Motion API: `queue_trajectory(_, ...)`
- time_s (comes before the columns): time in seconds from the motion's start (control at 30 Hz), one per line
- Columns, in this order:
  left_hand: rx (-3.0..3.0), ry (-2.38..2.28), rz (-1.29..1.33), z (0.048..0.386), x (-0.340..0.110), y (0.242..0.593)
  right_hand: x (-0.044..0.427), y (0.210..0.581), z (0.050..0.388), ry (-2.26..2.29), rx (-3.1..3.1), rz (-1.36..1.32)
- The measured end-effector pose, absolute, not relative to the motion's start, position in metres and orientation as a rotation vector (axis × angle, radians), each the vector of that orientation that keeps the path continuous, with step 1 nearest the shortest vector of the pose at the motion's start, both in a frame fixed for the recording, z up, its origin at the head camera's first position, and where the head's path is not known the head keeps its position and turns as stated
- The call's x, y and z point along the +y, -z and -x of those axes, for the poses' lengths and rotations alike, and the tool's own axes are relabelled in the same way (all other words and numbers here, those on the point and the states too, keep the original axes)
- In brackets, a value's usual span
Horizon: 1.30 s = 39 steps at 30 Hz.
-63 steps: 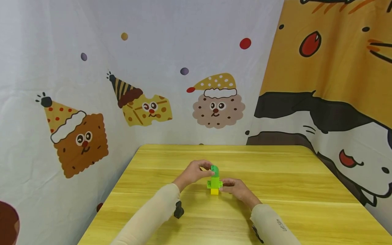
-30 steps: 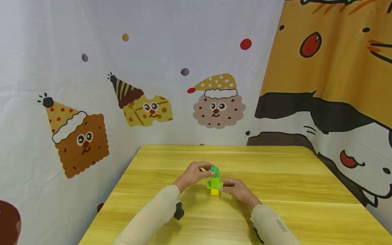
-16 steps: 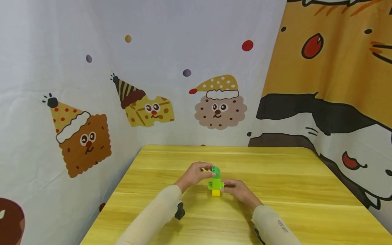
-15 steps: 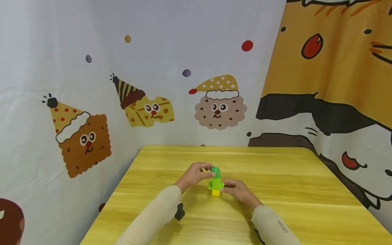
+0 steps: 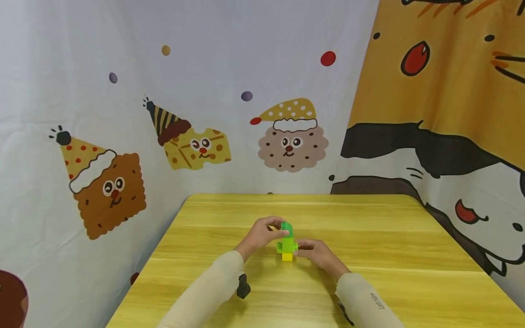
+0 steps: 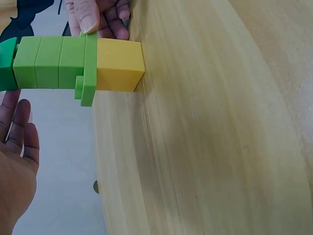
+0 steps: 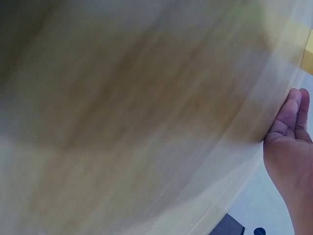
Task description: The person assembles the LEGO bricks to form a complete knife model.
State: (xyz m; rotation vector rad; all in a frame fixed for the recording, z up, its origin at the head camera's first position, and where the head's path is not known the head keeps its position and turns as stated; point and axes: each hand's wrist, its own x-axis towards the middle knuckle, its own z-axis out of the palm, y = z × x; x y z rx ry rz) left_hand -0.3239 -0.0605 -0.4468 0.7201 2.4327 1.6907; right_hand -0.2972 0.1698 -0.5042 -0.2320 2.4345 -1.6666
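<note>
A toy brick tower stands upright on the table. At its foot is a yellow brick, and above that a light green plate sticks out on both sides. Several light green bricks come over the plate, topped by a dark green curved brick. My left hand pinches this top brick between thumb and fingers, seen partly in the left wrist view. My right hand pinches the plate's right end, thumb nearest me. The right wrist view catches only the yellow brick's edge.
The wooden table reaches back to a printed cloth with cartoon figures. A black wrist piece hangs below my left sleeve. The right sleeve lies low at the right.
My left wrist has turned slightly, and the dark green brick leans a little to the left. My right hand keeps its hold. The head view has shifted slightly.
</note>
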Motion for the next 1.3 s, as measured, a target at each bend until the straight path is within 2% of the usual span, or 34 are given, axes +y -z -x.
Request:
queue_trajectory(0.47,2.624,-1.481,-0.838,0.3259,-0.0527,0.4436,0.1734,0.5094,0.2985,1.669,2.436,0.227)
queue_trajectory(1.3,2.494,-1.651,-0.720,0.3197,-0.0622,0.4491,0.1711,0.5079,0.3013,1.613,2.465,0.255)
